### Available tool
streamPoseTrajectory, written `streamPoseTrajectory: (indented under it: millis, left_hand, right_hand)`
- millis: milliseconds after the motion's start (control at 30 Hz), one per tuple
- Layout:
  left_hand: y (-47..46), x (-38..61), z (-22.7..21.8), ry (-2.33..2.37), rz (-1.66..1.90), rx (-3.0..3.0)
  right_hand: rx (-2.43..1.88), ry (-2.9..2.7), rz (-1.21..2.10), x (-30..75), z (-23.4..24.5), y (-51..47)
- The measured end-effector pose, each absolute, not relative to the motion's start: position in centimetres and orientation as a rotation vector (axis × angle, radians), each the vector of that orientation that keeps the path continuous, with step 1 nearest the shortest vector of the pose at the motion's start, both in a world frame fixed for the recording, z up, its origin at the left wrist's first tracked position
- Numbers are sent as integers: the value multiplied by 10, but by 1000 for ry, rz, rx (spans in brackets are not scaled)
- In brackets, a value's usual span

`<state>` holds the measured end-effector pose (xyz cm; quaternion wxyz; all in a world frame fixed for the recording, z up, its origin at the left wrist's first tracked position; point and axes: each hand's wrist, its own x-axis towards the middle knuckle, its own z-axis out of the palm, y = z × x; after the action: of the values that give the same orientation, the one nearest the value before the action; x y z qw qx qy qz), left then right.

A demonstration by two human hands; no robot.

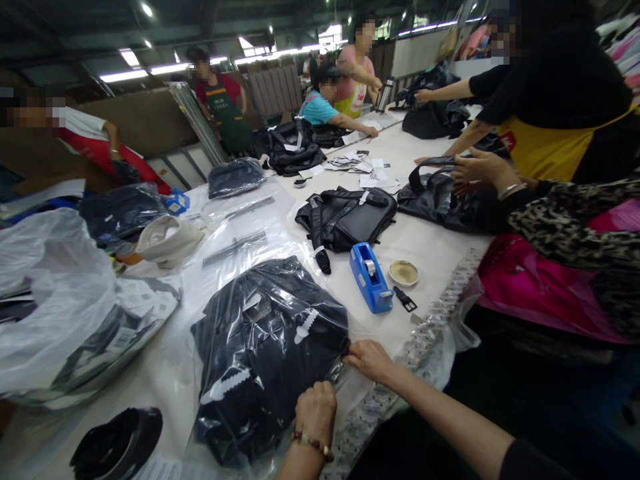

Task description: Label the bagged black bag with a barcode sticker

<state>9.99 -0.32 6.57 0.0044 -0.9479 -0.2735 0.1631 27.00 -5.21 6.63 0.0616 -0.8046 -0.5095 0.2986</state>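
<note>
A black backpack [270,333] lies inside a clear plastic bag [205,360] on the white table in front of me. My left hand [316,413], with a beaded bracelet at its wrist, is closed on the bag's near edge. Further right, my right hand [371,360] pinches the bag's edge beside a corner of the backpack. White paper strips show on the backpack through the film. A blue tape dispenser [370,277] stands beyond my right hand, near a round shallow dish [404,273] and a black buckle strap [405,299].
Another black backpack [355,217] lies past the dispenser. On the left are a large translucent sack [55,293] and a beige cloth item [163,240]. A black rounded item [117,443] sits front left. Co-workers stand around the table; one handles a black bag [445,203] at right.
</note>
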Motion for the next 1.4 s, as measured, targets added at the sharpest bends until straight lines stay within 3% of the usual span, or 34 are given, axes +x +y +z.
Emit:
streamPoseTrajectory:
  millis: [167, 367, 700, 1133, 1267, 1400]
  left_hand:
    - [-4, 94, 47, -763, 392, -2980]
    - [16, 78, 36, -209, -190, -2902]
    - [31, 73, 30, -194, -206, -3021]
    - [33, 73, 29, -278, -315, -3158]
    - [33, 73, 27, -305, -261, -3168]
    - [32, 73, 27, -329, -229, -3173]
  right_hand:
    - [-2424, -1560, 912, 271, 66, -52]
    - [-2416, -1644, 885, 276, 67, -50]
    - [-2370, -1850, 487, 300, 71, -65]
    - [-2256, -1383, 42, 356, 69, -87]
    - [-2314, -996, 33, 388, 74, -71]
    - [-2348, -670, 281, 415, 67, -49]
